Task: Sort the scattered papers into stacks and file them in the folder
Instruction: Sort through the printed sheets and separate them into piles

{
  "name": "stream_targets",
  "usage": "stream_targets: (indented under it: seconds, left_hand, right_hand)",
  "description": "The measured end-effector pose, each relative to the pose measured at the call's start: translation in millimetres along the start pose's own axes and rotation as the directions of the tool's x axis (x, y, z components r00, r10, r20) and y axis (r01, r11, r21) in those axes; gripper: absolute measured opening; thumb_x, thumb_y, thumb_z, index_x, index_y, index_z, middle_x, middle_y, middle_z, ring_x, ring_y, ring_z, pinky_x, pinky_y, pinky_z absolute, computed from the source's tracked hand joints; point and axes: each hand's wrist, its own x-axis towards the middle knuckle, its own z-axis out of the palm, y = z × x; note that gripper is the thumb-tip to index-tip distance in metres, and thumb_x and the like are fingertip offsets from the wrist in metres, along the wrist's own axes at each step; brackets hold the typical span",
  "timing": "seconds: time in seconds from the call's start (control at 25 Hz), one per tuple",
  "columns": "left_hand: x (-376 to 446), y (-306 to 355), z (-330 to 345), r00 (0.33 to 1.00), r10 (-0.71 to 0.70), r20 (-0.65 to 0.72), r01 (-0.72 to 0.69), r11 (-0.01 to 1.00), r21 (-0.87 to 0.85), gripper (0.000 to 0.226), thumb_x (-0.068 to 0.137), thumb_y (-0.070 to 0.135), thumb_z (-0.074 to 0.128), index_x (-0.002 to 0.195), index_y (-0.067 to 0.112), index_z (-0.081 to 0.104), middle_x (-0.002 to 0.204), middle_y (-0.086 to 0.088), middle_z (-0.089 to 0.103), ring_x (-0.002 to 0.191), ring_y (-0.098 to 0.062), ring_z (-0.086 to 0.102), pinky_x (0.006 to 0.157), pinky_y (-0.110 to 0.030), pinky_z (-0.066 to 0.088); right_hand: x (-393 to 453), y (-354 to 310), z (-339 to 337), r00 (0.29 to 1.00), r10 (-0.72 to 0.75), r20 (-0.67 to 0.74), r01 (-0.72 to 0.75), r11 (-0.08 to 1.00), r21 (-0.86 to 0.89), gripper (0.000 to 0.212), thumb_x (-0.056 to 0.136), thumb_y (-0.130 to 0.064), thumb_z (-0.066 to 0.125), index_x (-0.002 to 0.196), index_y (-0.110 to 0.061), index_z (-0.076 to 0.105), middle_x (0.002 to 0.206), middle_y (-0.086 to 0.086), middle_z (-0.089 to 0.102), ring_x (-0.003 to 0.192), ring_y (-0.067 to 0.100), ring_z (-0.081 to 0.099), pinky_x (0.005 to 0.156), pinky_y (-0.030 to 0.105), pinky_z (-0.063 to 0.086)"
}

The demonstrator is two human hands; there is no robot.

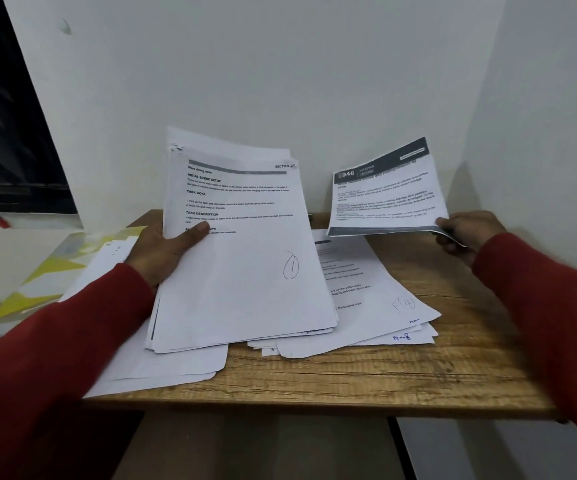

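Stack (242,258): tilted up above the table's left half, printed side facing the camera.
Left hand (166,251): grips the stack's left edge, thumb across the front page.
Sheet (384,192): lifted at right, apart from the stack.
Right hand (467,233): pinches the sheet's lower right corner, fingers curled.
Loose papers (366,306): spread on the table (366,379) beneath.
Folder (62,268): yellow and white, left of the table.

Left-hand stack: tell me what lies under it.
Under the left-hand stack, loose printed sheets spread over the wooden table, some with handwritten marks. What lies directly beneath the stack is covered.
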Motion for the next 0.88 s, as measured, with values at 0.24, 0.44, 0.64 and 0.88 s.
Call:
stream_targets:
  seconds: [0.24,0.44,0.64,0.88]
  left_hand:
    - [1,-1,0,1.000,-0.015,0.007,0.015,1.000,-0.002,0.037,0.088,0.022,0.072,0.122,0.013,0.064,0.104,0.003,0.075,0.079,-0.009,0.074,0.059,-0.020,0.056]
    - [3,-2,1,0.999,-0.031,0.033,0.032,0.999,-0.016,0.042,0.079,0.029,0.076,0.118,0.015,0.067,0.107,-0.001,0.076,0.092,-0.019,0.074,0.069,-0.028,0.060]
    - [5,20,7,0.999,-0.049,-0.009,0.047,0.993,-0.105,0.036,0.084,0.023,0.075,0.117,0.013,0.068,0.107,-0.003,0.076,0.091,-0.020,0.074,0.067,-0.028,0.059]
    - [1,69,7,1.000,0.031,-0.001,-0.031,0.991,-0.133,0.028,0.092,0.020,0.069,0.119,0.013,0.066,0.104,-0.002,0.076,0.087,-0.016,0.074,0.067,-0.028,0.059]
  right_hand:
    - [38,22,-18,0.994,-0.068,-0.088,0.003,0.804,-0.594,0.028,0.087,-0.017,0.072,0.105,0.005,0.070,0.105,0.022,0.070,0.089,0.036,0.067,0.071,0.033,0.046]
    - [26,20,-19,0.982,-0.171,-0.085,0.037,0.609,-0.792,0.056,0.088,-0.051,0.064,0.120,-0.006,0.063,0.127,0.022,0.059,0.119,0.040,0.055,0.098,0.040,0.044]
    - [-72,-39,49,0.895,-0.372,0.248,0.432,0.860,-0.270,0.041,0.088,-0.056,0.064,0.104,-0.019,0.067,0.094,0.006,0.071,0.077,0.024,0.065,0.066,0.032,0.050]
    - [-134,-70,134,0.836,-0.332,0.437,0.308,0.943,0.126,0.029,0.082,-0.025,0.080,0.100,-0.010,0.064,0.084,0.007,0.070,0.070,0.022,0.067,0.057,0.030,0.052]
